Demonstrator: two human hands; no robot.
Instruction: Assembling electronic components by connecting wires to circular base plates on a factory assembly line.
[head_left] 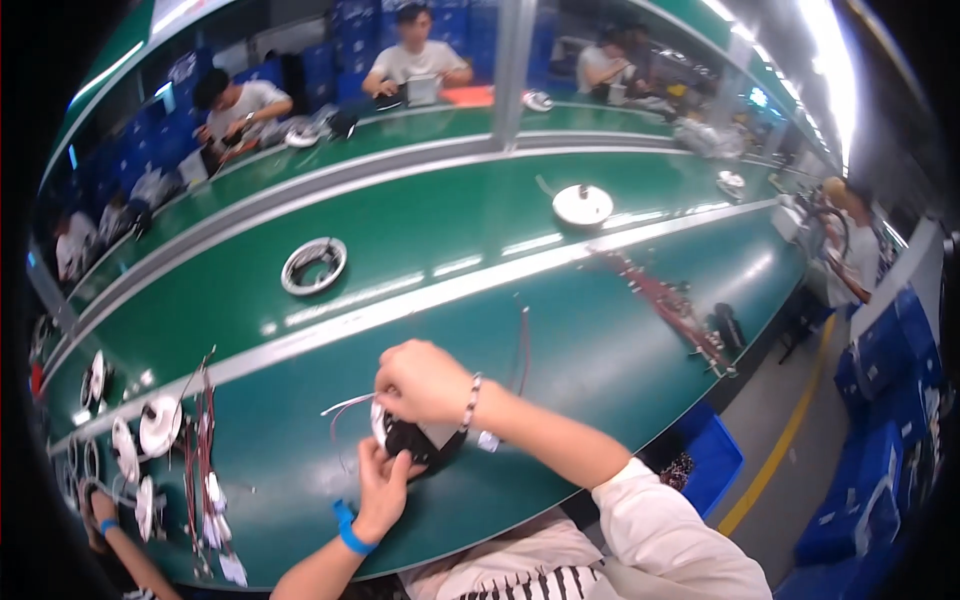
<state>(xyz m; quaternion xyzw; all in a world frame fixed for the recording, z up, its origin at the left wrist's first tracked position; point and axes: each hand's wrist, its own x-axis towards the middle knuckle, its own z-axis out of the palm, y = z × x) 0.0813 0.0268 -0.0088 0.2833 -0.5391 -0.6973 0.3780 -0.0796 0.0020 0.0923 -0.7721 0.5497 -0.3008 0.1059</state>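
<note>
A round black-and-white housing (405, 436) is tilted up on the green worktop in front of me, with thin pale and reddish wires sticking out to its left. My left hand (380, 490), with a blue band on its wrist, grips the lower edge of the housing between thumb and fingers. Over the upper part, my right hand (425, 382) is closed, its fingertips bent down at the white rim. Whatever they pinch is hidden behind the hand. A pale block-like part (440, 434) shows below my right wrist.
Bundles of red wires (670, 310) lie to the right, by a black tool (728, 326); more wire bundles (207, 470) lie left. A white ring (314, 267) and a white disc (582, 205) rest on the conveyor. A co-worker's hand (103, 508) is at far left. A blue bin (715, 465) stands right.
</note>
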